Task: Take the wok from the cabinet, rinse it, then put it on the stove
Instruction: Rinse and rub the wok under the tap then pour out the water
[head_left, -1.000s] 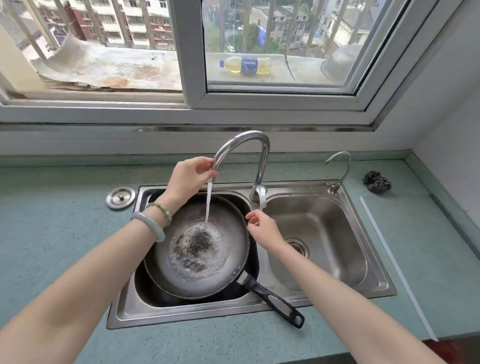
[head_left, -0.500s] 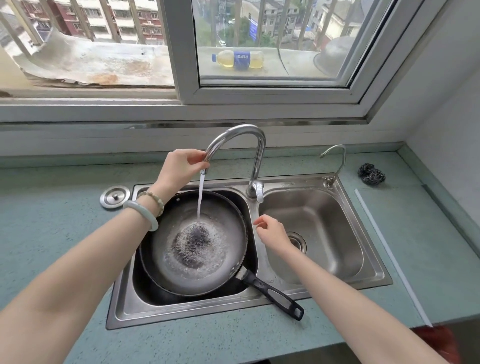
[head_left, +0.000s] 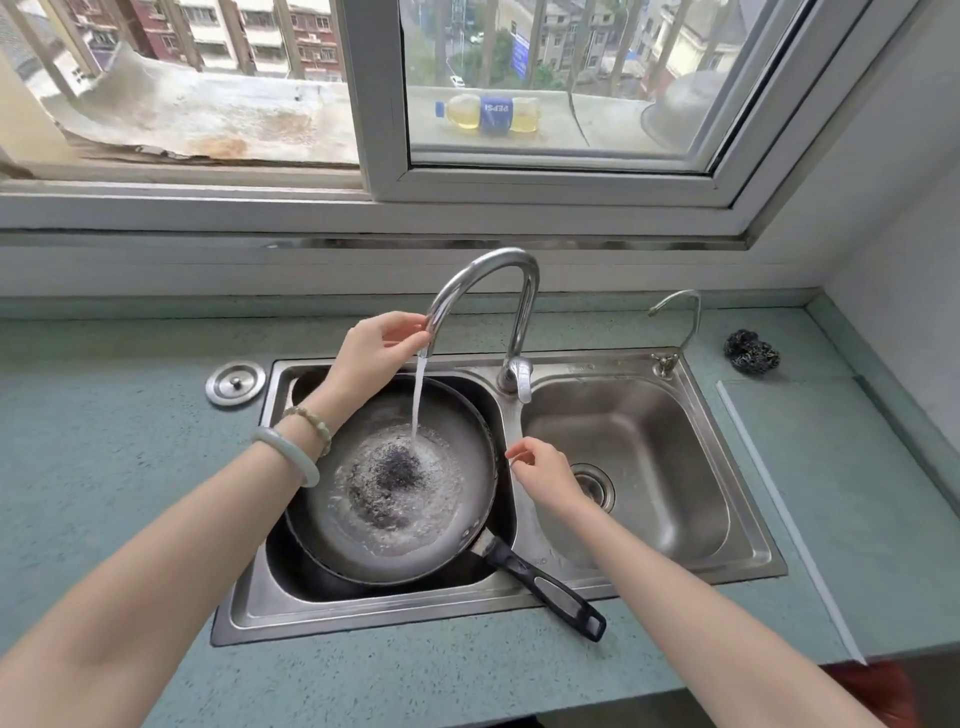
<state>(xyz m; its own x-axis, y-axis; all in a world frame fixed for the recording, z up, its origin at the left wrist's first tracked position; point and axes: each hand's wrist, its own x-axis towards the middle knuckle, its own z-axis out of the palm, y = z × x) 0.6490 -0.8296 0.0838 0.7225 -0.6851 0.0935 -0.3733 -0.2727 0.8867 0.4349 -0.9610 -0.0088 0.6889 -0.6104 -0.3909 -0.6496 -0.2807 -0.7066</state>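
Note:
The dark wok (head_left: 457, 525) lies in the left basin of the steel double sink (head_left: 519, 592), its black handle (head_left: 550, 590) sticking out over the front rim. Water runs from the curved tap (head_left: 483, 280) into the wok and pools over its blackened middle. My left hand (head_left: 371, 348), with two bracelets on the wrist, grips the tap's spout just above the outlet. My right hand (head_left: 543, 470) hovers over the divider between the basins, fingers loosely curled, holding nothing. No stove is in view.
A round metal sink plug (head_left: 235, 383) rests on the green counter left of the sink. A small second tap (head_left: 675, 322) and a dark scouring ball (head_left: 751, 352) sit at the right. The right basin (head_left: 649, 441) holds nothing. A window runs behind.
My right hand has drawn back from the tap lever toward me. The left hand stays on the spout, and more water has pooled in the wok.

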